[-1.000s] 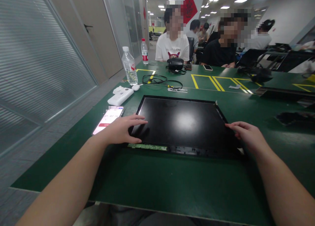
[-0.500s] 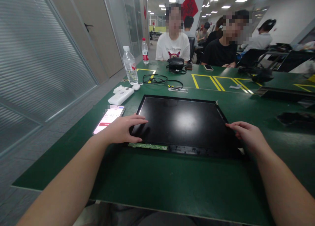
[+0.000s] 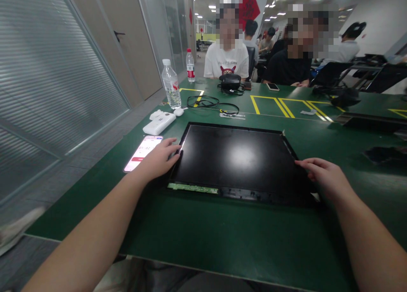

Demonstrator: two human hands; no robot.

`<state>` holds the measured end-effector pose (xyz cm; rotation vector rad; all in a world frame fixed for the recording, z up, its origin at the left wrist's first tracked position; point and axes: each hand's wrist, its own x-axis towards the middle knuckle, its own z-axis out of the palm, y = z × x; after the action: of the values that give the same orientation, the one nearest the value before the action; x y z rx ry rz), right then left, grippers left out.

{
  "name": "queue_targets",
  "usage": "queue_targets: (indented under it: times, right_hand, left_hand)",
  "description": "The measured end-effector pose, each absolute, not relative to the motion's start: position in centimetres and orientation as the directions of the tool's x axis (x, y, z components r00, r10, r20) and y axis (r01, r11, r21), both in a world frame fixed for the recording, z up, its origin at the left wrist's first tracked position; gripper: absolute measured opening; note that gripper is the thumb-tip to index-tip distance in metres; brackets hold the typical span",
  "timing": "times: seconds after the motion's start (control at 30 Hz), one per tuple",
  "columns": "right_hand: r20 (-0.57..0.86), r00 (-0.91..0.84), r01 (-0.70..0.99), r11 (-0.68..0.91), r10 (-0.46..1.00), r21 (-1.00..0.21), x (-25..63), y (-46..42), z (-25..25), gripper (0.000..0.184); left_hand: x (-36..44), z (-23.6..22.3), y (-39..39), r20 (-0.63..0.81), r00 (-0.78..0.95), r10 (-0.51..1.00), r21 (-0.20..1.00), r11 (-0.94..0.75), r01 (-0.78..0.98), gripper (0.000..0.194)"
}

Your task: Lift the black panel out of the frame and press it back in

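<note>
Currently | your left hand (image 3: 164, 157): fingers spread at the display panel's (image 3: 235, 156) left edge, not gripping | your right hand (image 3: 324, 175): fingertips pinched at its right edge, grip unclear | panel: flat on the green table (image 3: 222, 232)

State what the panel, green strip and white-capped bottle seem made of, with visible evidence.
Panel: perhaps glass or plastic, satin black; it reflects a blurred light.
Green strip: probably circuit board, finish unclear; pale marks dot it.
White-capped bottle: likely plastic, clear, shiny; glints mark its transparent walls.
</note>
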<state>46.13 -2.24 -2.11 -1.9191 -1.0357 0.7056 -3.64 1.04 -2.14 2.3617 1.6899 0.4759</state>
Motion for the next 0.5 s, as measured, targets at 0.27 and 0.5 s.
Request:
queue_targets:
  times: [0.27, 0.5]
  right_hand:
    - [-0.091, 0.482, 0.346, -0.285, 0.871, -0.894, 46.9, -1.8, -3.0, 0.033]
    - [-0.049, 0.465, 0.382, -0.250, 0.884, -0.890, 47.4, -1.7, -3.4, 0.032]
  left_hand:
    - [-3.0, -2.2, 1.1, 0.031, 0.298, 0.954, 0.254, -0.296, 0.921, 0.059]
    - [-2.8, -1.8, 1.0, 0.013, 0.282, 0.959, 0.212, -0.279, 0.937, 0.054]
